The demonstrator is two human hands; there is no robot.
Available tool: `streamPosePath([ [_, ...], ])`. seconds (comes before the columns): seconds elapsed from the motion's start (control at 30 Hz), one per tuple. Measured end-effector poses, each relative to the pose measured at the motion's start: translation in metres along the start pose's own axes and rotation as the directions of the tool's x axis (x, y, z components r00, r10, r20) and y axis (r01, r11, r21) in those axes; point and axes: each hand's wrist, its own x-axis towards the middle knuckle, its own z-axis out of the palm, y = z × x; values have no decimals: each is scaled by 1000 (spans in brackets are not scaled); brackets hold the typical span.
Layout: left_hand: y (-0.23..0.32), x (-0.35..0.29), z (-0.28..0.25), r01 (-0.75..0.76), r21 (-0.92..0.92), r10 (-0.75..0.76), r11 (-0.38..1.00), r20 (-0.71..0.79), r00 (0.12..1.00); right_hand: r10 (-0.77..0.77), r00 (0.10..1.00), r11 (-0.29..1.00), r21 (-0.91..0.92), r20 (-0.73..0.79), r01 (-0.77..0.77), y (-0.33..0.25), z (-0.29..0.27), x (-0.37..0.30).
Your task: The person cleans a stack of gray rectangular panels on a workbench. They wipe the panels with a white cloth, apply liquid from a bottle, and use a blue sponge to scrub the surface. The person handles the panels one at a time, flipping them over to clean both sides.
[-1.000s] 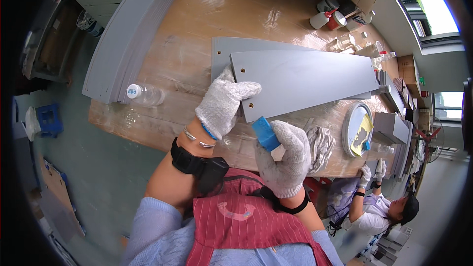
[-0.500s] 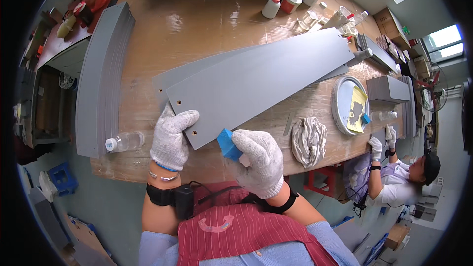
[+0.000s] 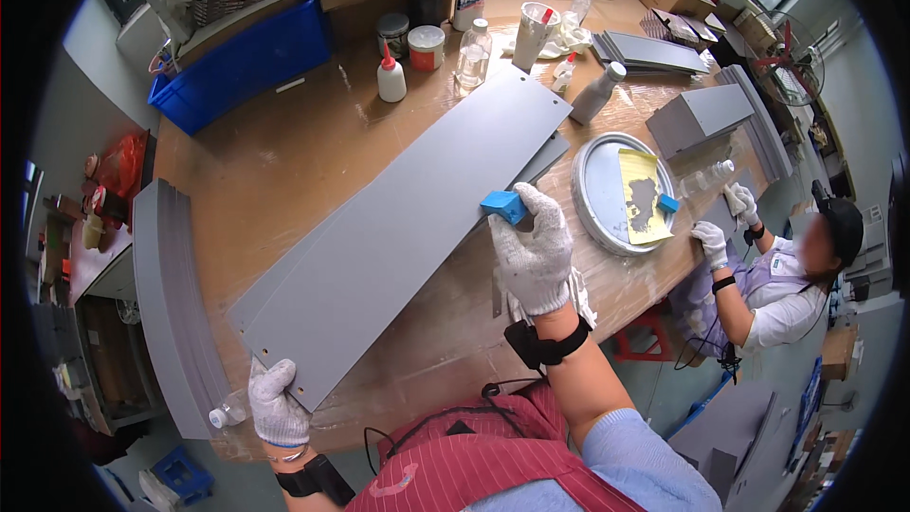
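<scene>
My hands are far apart now; a moment ago they sat close together near one end of the long grey panel [image 3: 398, 237]. My left hand [image 3: 277, 405] holds the near corner of the panel, fingers closed on its edge. My right hand [image 3: 533, 251] is shut around a blue block [image 3: 503, 204] and presses it on the panel's long edge, about halfway along. The panel lies flat on the brown table [image 3: 284, 147], on top of another grey sheet. I think the job is partway done: the block has reached the middle, and the far half toward the bottles [image 3: 474, 47] is left. Across the table, another person's gloved hands [image 3: 720, 228] work by a round tin tray [image 3: 597, 192].
</scene>
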Motion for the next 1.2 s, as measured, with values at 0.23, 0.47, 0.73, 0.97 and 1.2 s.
streamPosePath([
  [0.23, 0, -5, 7, -42, 13, 43, 999, -87, 995, 132, 984, 986, -86, -118, -143, 77, -23, 78],
  [0.47, -2, -5, 11, -62, 8, 62, 998, -112, 992, 280, 940, 950, -82, -193, -300, 159, -46, 144],
  [0.73, -3, -5, 22, -113, 130, 127, 985, -105, 986, 259, 915, 963, -155, 309, -220, 138, -28, 249],
  [0.97, -1, -4, 5, -42, 140, 59, 989, -122, 991, 231, 744, 910, -410, 627, 64, 115, 26, 300],
  [1.2, 6, -11, 28, 19, 349, 75, 937, -257, 964, 65, 450, 938, -208, 890, 276, 56, 62, 293],
])
